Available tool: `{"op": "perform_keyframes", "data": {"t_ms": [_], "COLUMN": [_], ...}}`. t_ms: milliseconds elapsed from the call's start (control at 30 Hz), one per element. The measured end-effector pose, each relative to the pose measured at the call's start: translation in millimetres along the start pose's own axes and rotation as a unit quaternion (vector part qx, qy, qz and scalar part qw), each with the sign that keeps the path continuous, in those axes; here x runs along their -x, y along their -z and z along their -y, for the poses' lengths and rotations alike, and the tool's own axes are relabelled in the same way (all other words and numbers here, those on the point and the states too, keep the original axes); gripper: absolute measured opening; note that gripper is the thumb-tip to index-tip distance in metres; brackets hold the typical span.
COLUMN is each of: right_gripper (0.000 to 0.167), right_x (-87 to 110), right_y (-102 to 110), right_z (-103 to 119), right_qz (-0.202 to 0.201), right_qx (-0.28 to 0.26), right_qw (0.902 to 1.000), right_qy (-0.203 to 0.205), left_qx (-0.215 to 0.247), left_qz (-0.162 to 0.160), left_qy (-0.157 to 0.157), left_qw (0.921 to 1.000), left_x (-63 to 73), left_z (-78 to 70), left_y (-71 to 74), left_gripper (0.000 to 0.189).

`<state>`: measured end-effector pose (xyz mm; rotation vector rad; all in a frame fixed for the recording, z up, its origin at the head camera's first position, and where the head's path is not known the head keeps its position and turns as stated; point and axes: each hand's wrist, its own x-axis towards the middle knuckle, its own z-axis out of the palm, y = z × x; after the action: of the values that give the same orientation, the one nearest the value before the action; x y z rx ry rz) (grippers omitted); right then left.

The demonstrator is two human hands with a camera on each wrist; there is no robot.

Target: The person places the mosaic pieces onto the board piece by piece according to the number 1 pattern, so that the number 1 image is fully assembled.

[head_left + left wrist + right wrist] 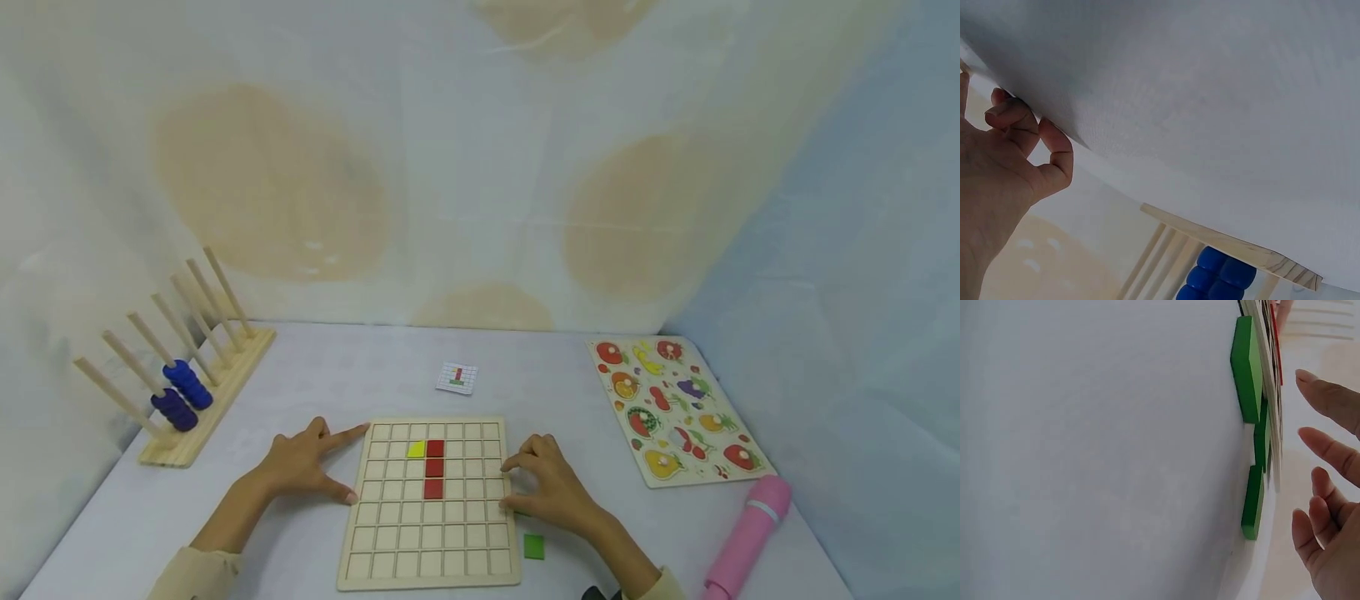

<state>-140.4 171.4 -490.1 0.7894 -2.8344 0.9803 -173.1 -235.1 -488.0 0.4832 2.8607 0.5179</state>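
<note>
A wooden grid board (420, 565) lies flat on the table. Three red square tiles (434, 467) form a column on it, with a yellow tile (417, 450) left of the topmost. My left hand (300, 462) touches the board's left edge with index finger and thumb spread apart, its other fingers bent. On the opposite side, my right hand (551, 487) has its index finger and thumb tips at the board's right edge, nothing visible between them. Green tiles (1246, 372) lie beside that edge; in the head view one green tile (534, 547) shows fully and another is mostly hidden by the hand.
A small pattern card (457, 377) lies behind the board. At left stands a wooden peg rack (225, 379) with blue and purple beads. A fruit puzzle board (671, 408) and a pink cylindrical object (742, 542) are at right. Cloth walls border the table.
</note>
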Motion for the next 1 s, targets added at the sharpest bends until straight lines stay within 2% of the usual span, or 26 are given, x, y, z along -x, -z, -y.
{"op": "perform_keyframes", "data": {"t_ms": [300,667,1000], "right_gripper": [0.040,0.037,0.029], "right_x": [11.1,19.5,24.1], "right_y": [7.1,9.8,5.7], "right_z": [-7.5,-14.4,-17.8], "right_qz": [0.023,0.048,0.058], "right_qx": [0.000,-0.018,-0.024], "right_qw": [0.9986,0.9965,0.9963], "right_qy": [-0.048,-0.066,-0.059], "left_qx": [-0.007,-0.007,-0.002], "left_qz": [0.000,-0.003,-0.002], "left_qy": [0.003,-0.004,-0.006], "left_qw": [1.0000,1.0000,1.0000], "left_x": [-0.5,-0.4,0.1], "left_z": [3.0,1.8,0.4], "left_y": [-1.1,-1.4,0.2], "left_gripper": [0.110,0.110,0.110]}}
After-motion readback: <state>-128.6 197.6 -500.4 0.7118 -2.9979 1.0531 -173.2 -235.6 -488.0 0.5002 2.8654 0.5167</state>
